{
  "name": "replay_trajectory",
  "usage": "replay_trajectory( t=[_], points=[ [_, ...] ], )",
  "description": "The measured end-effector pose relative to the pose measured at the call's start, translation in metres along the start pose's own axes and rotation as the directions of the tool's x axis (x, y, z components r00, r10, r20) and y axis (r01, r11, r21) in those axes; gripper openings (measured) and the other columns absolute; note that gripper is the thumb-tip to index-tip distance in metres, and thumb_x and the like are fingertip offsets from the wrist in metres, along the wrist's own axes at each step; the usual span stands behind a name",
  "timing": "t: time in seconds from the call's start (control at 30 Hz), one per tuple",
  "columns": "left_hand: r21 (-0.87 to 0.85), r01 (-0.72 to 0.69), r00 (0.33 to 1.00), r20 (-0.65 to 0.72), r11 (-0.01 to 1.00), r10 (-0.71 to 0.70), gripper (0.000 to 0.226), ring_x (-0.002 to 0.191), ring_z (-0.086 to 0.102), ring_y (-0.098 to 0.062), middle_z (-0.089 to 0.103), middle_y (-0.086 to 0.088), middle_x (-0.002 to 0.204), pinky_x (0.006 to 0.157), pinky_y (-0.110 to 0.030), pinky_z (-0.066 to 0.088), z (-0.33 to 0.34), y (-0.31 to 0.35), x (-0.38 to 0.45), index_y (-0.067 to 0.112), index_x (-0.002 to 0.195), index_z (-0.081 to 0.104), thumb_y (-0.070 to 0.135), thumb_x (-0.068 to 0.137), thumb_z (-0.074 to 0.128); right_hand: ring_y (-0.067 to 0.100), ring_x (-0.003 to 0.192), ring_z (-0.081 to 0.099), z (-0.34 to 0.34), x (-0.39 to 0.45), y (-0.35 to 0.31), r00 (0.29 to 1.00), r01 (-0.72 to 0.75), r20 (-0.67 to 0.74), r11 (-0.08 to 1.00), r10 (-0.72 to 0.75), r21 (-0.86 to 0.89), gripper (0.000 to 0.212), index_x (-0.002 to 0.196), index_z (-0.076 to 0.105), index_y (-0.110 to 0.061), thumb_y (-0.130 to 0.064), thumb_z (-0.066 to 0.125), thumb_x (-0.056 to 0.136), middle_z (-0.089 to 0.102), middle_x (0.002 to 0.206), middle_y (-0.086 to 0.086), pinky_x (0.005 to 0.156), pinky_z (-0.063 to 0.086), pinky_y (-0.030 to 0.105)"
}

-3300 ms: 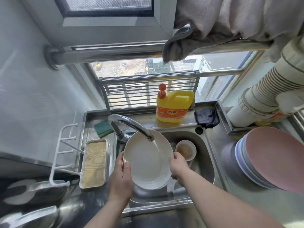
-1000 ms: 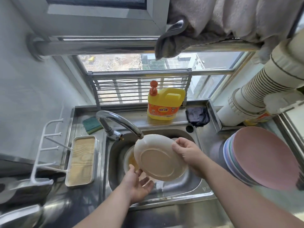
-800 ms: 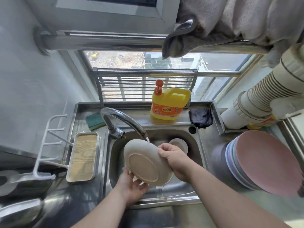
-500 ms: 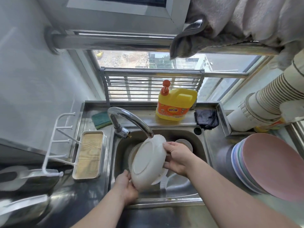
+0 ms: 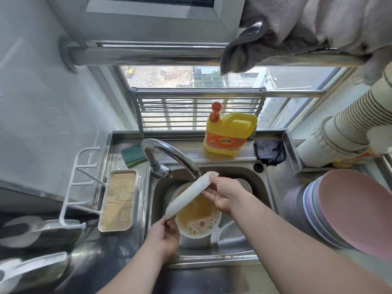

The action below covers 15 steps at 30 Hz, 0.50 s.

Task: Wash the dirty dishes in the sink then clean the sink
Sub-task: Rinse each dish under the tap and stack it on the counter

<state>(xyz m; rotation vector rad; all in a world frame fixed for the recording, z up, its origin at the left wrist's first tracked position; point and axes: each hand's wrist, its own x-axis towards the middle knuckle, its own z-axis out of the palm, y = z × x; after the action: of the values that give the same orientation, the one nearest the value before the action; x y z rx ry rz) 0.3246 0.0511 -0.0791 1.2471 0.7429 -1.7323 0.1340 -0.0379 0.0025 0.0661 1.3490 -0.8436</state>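
Observation:
I hold a white plate on edge over the steel sink, right under the tap spout. My right hand grips its upper rim with thumb and fingers. My left hand pinches its lower rim. Below the plate sits a white bowl full of foamy yellow-brown water. Another small bowl is mostly hidden behind my right hand.
A yellow detergent jug, a green sponge and a dark cloth lie on the back ledge. Stacked coloured plates stand on the right counter. A wooden-lined tray and white rack sit left.
The plate has been turned from its underside facing me to standing on edge. The dirty bowl beneath it has come into view.

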Motion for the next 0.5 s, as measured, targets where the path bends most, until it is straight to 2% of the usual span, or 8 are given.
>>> replay_trajectory(
  t=[0.07,0.13,0.23,0.3,0.5],
  points=[
    [-0.040,0.002,0.999,0.034,0.999,-0.001,0.023,0.057,0.067,-0.010,0.071,-0.011,0.084,0.050,-0.018,0.058,0.005,-0.001,-0.003,0.000,0.111,0.065,0.022,0.108,0.059,0.038,0.092,0.074,-0.015,0.001,-0.003,0.999,-0.011,-0.034,1.000,0.012,0.025,0.026,0.129,0.057,0.004,-0.005,0.059,0.105,0.070,0.117,0.026,0.049,0.060,0.039],
    [-0.054,-0.009,0.998,0.057,0.999,0.013,0.023,0.076,0.071,-0.012,0.071,-0.010,0.099,0.064,-0.023,0.062,0.014,-0.003,-0.005,0.002,0.115,0.064,0.023,0.108,0.058,0.034,0.089,0.073,-0.030,0.000,-0.007,0.998,-0.018,-0.054,0.997,0.022,0.076,0.021,0.124,0.060,0.003,-0.006,0.058,0.105,0.073,0.107,0.023,0.046,0.059,0.036],
    [-0.016,-0.032,0.995,0.099,0.999,0.033,0.023,0.066,0.074,-0.014,0.072,-0.010,0.086,0.057,-0.023,0.063,0.033,-0.007,-0.009,0.000,0.107,0.067,0.020,0.109,0.057,0.026,0.060,0.075,-0.051,-0.003,-0.015,0.997,0.021,-0.081,0.978,-0.004,0.209,0.014,0.102,0.062,0.002,-0.008,0.054,0.107,0.073,0.081,0.017,0.040,0.055,0.031],
    [0.005,-0.023,0.991,0.134,1.000,0.022,0.023,0.062,0.075,-0.015,0.073,-0.011,0.078,0.053,-0.025,0.063,0.047,-0.012,-0.014,-0.002,0.104,0.068,0.018,0.108,0.058,0.019,0.047,0.071,-0.066,-0.003,-0.020,0.993,0.055,-0.118,0.961,-0.024,0.270,0.017,0.096,0.060,0.001,-0.007,0.052,0.109,0.068,0.086,0.014,0.038,0.054,0.028],
    [0.109,-0.029,0.982,0.186,0.994,0.009,0.021,0.060,0.074,-0.016,0.072,-0.013,0.078,0.054,-0.027,0.063,0.081,-0.030,-0.022,-0.006,0.108,0.068,0.014,0.106,0.060,0.016,0.051,0.071,-0.107,-0.011,-0.025,0.990,0.069,-0.139,0.934,-0.021,0.351,0.023,0.091,0.059,0.002,-0.009,0.051,0.109,0.066,0.086,0.011,0.045,0.058,0.024]
  ],
)
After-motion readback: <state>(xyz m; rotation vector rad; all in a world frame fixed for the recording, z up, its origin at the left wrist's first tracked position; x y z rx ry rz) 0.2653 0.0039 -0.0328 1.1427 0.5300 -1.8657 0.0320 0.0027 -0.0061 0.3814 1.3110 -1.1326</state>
